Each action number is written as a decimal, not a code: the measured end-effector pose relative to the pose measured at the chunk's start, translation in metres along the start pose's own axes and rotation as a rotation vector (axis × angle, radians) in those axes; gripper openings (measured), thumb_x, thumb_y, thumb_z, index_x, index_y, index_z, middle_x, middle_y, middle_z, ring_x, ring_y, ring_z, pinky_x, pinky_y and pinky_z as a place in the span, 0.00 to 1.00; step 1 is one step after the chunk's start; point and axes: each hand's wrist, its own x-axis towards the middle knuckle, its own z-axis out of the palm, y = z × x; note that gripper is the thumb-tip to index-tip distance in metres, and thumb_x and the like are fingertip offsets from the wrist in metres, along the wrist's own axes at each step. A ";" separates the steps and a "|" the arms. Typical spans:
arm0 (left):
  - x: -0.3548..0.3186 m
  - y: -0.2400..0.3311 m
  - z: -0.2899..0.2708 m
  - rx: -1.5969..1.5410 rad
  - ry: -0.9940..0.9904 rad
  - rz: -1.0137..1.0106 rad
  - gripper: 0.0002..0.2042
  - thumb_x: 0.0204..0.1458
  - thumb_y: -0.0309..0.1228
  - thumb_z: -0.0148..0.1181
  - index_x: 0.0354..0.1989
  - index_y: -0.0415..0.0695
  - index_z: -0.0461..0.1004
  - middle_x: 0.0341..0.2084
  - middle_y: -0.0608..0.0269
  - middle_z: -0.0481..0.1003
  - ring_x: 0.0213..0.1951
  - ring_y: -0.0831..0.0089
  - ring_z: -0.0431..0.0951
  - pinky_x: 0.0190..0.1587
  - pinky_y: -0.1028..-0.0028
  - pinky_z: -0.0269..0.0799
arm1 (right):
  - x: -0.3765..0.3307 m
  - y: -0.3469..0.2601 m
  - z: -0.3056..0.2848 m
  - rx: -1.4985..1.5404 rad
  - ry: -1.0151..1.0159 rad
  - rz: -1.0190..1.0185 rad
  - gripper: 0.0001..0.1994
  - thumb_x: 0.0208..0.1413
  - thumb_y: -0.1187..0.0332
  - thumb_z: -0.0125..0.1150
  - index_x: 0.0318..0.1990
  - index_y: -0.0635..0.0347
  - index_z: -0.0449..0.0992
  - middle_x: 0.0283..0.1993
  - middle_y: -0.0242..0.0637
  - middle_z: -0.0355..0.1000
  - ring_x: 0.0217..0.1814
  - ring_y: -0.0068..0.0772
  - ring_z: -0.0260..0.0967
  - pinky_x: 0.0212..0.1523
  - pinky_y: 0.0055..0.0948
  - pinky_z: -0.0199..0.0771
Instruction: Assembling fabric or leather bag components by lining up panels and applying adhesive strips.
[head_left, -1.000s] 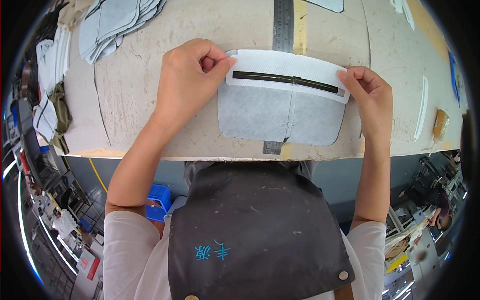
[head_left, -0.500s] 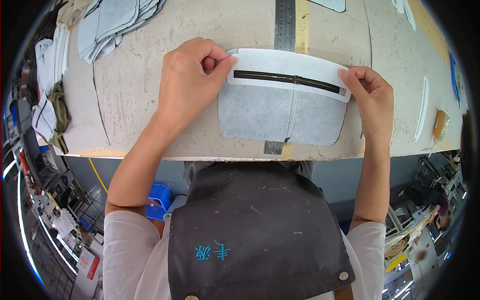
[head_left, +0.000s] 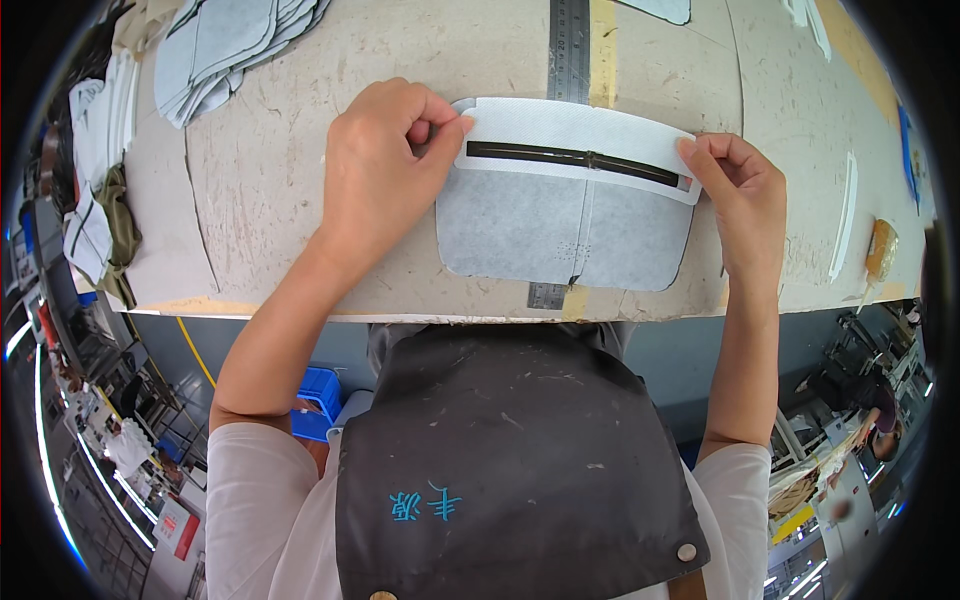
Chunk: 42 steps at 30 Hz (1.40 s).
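Right now both hands pinch the far corners of a grey fabric panel [head_left: 560, 215] with a dark zipper [head_left: 578, 158], lying flat near the near edge of the worn beige table [head_left: 300, 200]: the left hand [head_left: 385, 165] has thumb and fingers clamped on its left corner, the right hand [head_left: 735, 195] on its right corner. A metal ruler [head_left: 568, 45] runs under the panel. Far left sits a stack of grey cut pieces [head_left: 225, 50], with folded cloth [head_left: 95, 200] at the table's left end. A blue crate [head_left: 315, 395] shows below, its contents hidden
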 end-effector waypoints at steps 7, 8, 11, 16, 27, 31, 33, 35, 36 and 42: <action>-0.005 0.002 0.006 0.088 0.053 0.080 0.07 0.45 0.22 0.67 0.24 0.41 0.72 0.20 0.64 0.70 0.24 0.69 0.70 0.25 0.70 0.67 | 0.000 -0.005 -0.003 -0.010 0.000 0.018 0.10 0.53 0.68 0.69 0.33 0.67 0.80 0.28 0.27 0.75 0.31 0.13 0.67 0.31 0.15 0.64; -0.005 0.003 0.007 0.100 0.046 0.077 0.07 0.45 0.22 0.67 0.24 0.41 0.72 0.20 0.64 0.70 0.25 0.68 0.70 0.25 0.69 0.67 | 0.000 -0.006 -0.007 0.022 -0.019 0.024 0.09 0.53 0.68 0.69 0.33 0.67 0.80 0.29 0.28 0.75 0.31 0.15 0.69 0.33 0.16 0.66; -0.005 0.003 0.007 0.111 0.029 0.076 0.07 0.46 0.22 0.67 0.24 0.41 0.72 0.21 0.63 0.70 0.26 0.67 0.71 0.26 0.68 0.67 | 0.000 -0.006 -0.014 0.054 -0.051 0.012 0.09 0.52 0.69 0.69 0.34 0.68 0.80 0.30 0.29 0.77 0.33 0.17 0.71 0.36 0.18 0.69; -0.003 0.001 -0.002 0.150 -0.033 0.112 0.06 0.51 0.21 0.66 0.28 0.38 0.74 0.23 0.64 0.68 0.24 0.77 0.66 0.26 0.78 0.66 | 0.008 0.002 -0.016 -0.030 -0.094 -0.097 0.08 0.50 0.69 0.70 0.32 0.65 0.81 0.29 0.31 0.77 0.32 0.18 0.71 0.36 0.19 0.70; -0.001 0.007 -0.002 0.094 -0.063 0.017 0.07 0.49 0.21 0.66 0.26 0.39 0.72 0.21 0.63 0.67 0.26 0.71 0.66 0.25 0.72 0.66 | 0.006 0.005 -0.006 -0.380 0.006 -0.361 0.05 0.48 0.73 0.68 0.27 0.64 0.79 0.30 0.38 0.75 0.30 0.32 0.74 0.33 0.29 0.74; -0.001 0.007 -0.003 0.107 -0.064 0.011 0.06 0.49 0.21 0.66 0.27 0.39 0.72 0.22 0.63 0.68 0.26 0.72 0.66 0.25 0.73 0.66 | 0.006 0.005 -0.004 -0.431 0.023 -0.402 0.05 0.49 0.74 0.69 0.27 0.64 0.77 0.30 0.36 0.75 0.29 0.28 0.74 0.33 0.26 0.75; -0.001 0.007 -0.003 0.106 -0.067 0.014 0.06 0.49 0.21 0.66 0.27 0.38 0.72 0.22 0.63 0.68 0.25 0.72 0.66 0.25 0.73 0.66 | 0.005 0.005 -0.004 -0.463 0.021 -0.404 0.05 0.50 0.75 0.69 0.29 0.65 0.77 0.30 0.33 0.75 0.30 0.23 0.73 0.35 0.22 0.75; 0.000 0.007 -0.003 0.106 -0.068 0.017 0.06 0.49 0.21 0.66 0.27 0.38 0.72 0.22 0.63 0.68 0.25 0.72 0.66 0.25 0.73 0.66 | 0.006 0.005 -0.003 -0.470 0.030 -0.405 0.05 0.50 0.75 0.69 0.29 0.65 0.77 0.30 0.33 0.75 0.30 0.23 0.73 0.35 0.22 0.75; 0.000 0.006 -0.003 0.108 -0.069 0.022 0.06 0.49 0.21 0.66 0.27 0.38 0.72 0.22 0.62 0.68 0.25 0.72 0.66 0.25 0.73 0.66 | 0.006 0.006 -0.003 -0.470 0.030 -0.405 0.05 0.50 0.75 0.69 0.29 0.65 0.77 0.30 0.33 0.75 0.30 0.23 0.73 0.35 0.22 0.75; -0.001 0.006 -0.003 0.115 -0.066 0.028 0.07 0.49 0.21 0.66 0.27 0.38 0.72 0.22 0.62 0.68 0.25 0.71 0.66 0.26 0.72 0.66 | 0.005 0.010 0.000 -0.466 0.058 -0.431 0.05 0.49 0.76 0.69 0.29 0.65 0.77 0.30 0.33 0.75 0.30 0.24 0.73 0.35 0.21 0.76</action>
